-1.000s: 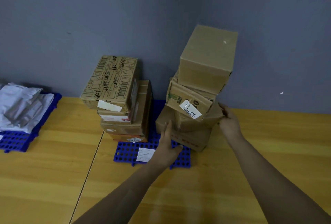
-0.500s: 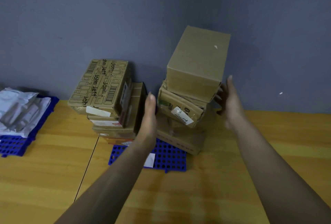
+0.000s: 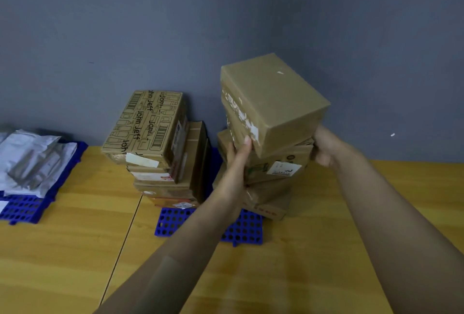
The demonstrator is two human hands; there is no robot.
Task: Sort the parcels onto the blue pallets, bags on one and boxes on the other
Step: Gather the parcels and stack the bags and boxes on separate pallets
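left hand (image 3: 234, 165): fingers straight, pressed together, flat against the left face of the plain brown box (image 3: 273, 102). that box sits skewed atop the right-hand box stack (image 3: 272, 194) on the blue pallet (image 3: 242, 232). right hand (image 3: 325, 146): at the stack's right side, fingers hidden behind it; cannot tell their state.

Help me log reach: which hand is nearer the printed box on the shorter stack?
Left. The left hand is on the side of the tall stack facing the printed box; the right hand is on the stack's far side.
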